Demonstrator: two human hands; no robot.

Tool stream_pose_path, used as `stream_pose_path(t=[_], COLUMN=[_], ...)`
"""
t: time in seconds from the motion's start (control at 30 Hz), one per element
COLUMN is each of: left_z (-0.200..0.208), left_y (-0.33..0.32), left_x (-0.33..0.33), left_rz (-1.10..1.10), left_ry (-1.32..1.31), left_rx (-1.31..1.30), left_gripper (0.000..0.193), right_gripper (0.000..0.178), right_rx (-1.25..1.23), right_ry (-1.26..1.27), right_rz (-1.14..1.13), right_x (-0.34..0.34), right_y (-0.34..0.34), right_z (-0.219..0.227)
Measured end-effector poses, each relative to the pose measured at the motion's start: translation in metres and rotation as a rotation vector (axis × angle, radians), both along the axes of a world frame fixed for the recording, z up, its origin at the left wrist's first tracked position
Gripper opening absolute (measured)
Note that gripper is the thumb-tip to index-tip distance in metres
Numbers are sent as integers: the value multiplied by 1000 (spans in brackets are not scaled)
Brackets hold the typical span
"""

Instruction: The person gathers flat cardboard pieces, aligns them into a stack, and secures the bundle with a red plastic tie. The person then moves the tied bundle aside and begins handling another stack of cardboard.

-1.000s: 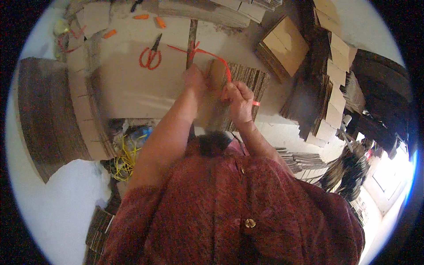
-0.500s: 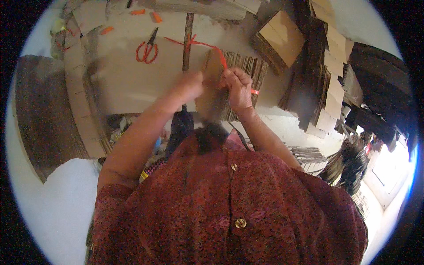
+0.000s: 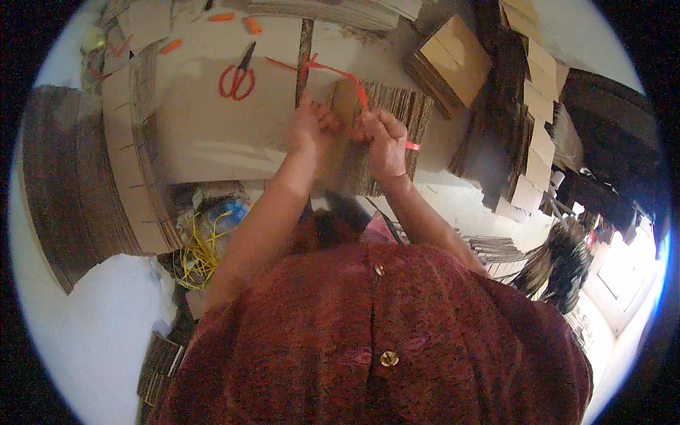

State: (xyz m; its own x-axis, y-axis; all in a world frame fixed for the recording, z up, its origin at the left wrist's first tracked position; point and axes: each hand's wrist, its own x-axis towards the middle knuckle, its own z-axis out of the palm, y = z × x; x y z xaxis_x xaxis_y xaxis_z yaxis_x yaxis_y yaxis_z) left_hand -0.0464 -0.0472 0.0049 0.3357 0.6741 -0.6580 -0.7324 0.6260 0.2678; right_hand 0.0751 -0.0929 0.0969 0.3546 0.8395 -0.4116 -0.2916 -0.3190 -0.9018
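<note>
Currently: our R hand (image 3: 387, 145) clenched on red strap (image 3: 362, 92), at cardboard bundle (image 3: 402, 106), near view ctr.
Clock from bundle: strap runs off btwn 10 & 11 to a dark strip (image 3: 305, 42); L hand (image 3: 314, 129), blurred, is at 9, fingers curled, can't tell if holding anything. Most open room we've got is bare tan board (image 3: 205, 131), past L hand at 9, w/ red-handled scissors (image 3: 237, 79) at 10; bundle's 6 o'clock end lies nr board's near edge. Narrow bare gap btwn bundle & square cardboard stack (image 3: 457, 53), which is btwn 1 & 2. Vs 0.5 s ago: our L forearm stands steeper, uncovering yellow string tangle (image 3: 198, 248) at 8; R hand about same spot, scissors too.
</note>
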Motion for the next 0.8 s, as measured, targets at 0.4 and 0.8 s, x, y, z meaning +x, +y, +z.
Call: stream_pose_path(t=[0.4, 0.8], left_z=[-27, 35], left_y=[16, -12], left_x=[27, 7], left_rz=[-56, -635], left_ry=[313, 897], left_rx=[-283, 985], left_gripper=[41, 27], right_gripper=[20, 12], right_rx=[-43, -49], right_ry=[101, -55], right_rz=[-117, 26], right_x=[-3, 20], right_y=[-7, 13], right_z=[7, 26])
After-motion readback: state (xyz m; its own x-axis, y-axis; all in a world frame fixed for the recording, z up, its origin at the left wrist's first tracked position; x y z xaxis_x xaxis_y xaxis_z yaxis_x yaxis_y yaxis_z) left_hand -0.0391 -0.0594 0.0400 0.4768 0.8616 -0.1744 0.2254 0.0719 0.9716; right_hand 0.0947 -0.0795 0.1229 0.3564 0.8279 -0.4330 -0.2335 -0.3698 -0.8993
